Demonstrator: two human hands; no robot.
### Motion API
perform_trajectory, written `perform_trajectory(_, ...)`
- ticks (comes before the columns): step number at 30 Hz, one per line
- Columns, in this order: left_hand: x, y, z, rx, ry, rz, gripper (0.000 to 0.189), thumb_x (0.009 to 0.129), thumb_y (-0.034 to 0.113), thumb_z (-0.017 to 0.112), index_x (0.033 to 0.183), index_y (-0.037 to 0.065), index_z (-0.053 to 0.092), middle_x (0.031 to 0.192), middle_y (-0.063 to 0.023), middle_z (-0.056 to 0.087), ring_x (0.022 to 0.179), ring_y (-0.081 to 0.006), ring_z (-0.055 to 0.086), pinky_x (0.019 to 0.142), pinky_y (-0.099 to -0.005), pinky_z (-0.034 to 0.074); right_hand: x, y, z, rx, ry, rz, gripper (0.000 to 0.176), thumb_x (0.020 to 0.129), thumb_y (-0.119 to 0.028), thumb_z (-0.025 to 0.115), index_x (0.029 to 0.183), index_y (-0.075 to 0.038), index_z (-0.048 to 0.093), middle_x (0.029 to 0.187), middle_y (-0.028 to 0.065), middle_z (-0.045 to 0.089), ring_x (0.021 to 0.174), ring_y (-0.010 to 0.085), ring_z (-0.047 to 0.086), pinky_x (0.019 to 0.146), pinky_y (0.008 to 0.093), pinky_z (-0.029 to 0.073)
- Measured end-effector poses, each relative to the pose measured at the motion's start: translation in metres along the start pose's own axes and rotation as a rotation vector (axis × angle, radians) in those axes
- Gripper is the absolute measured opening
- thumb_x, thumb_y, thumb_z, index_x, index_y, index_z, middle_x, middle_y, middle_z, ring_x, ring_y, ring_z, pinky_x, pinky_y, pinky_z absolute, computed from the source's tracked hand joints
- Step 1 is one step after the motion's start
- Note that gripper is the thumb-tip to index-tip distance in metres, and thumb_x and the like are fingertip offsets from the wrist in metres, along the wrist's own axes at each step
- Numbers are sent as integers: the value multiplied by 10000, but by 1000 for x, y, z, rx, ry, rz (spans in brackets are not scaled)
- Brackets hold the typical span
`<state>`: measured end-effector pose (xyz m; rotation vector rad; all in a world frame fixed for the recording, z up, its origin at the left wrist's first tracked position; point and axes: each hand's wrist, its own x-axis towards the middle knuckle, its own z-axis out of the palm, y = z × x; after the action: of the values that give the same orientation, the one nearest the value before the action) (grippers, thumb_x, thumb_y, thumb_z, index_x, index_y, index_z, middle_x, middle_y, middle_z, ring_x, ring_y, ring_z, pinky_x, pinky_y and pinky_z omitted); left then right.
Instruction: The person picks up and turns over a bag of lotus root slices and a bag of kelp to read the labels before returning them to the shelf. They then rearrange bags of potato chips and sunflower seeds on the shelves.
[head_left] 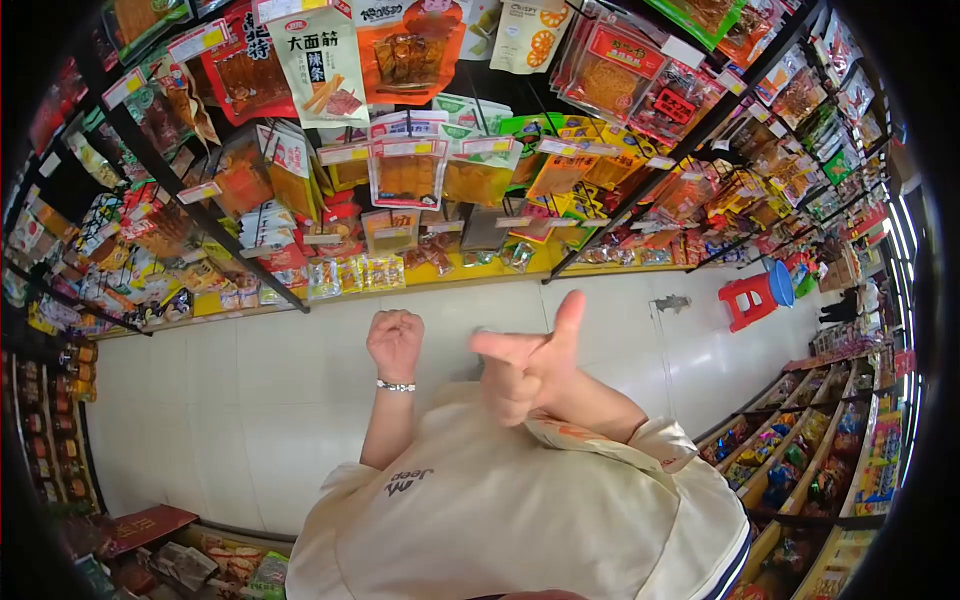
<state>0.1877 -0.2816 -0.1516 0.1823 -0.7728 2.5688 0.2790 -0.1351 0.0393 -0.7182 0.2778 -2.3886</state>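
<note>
My left hand (395, 338) is raised over the pale floor, curled into a fist with nothing seen in it. A silver band (396, 386) circles that wrist. In front of my chest, my right hand (530, 368) has thumb and index finger stretched apart, the other fingers folded; it holds nothing. Between my right forearm and my cream shirt (450, 500) lies a pale packet with orange print (575, 436), partly hidden by the arm. Nearest ahead of both hands is the snack rack, with hanging packets such as a clear-fronted snack bag (408, 172); neither hand touches it.
A yellow ledge (450, 287) runs along the rack's foot. To the right stand a red stool (748, 303) and a blue basin (780, 284). Slanted bins of wrapped sweets (790, 450) line the right side; jars (80, 375) fill shelves at left.
</note>
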Motion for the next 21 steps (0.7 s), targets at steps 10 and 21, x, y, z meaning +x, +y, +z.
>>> perform_trajectory(10, 36, -61, 25, 543, 5, -288, 131, 791, 174, 578, 908, 117, 569, 969, -8, 572, 922, -128, 539, 940, -388, 338, -6, -35, -39, 109, -222, 33, 1181, 588, -886, 306, 1428, -143, -64, 480, -48, 153, 386, 123, 123, 382, 285, 136)
perform_trajectory(21, 125, -126, -43, 1389, -201, -1260, 417, 838, 173, 598, 1222, 61, 480, 1191, -66, 524, 1116, -125, 472, 950, -323, 378, -21, -197, -62, -824, -667, -84, 639, 717, -483, 683, 1092, 8, 520, 663, 80, 607, 547, 226, 566, 523, 320, 428)
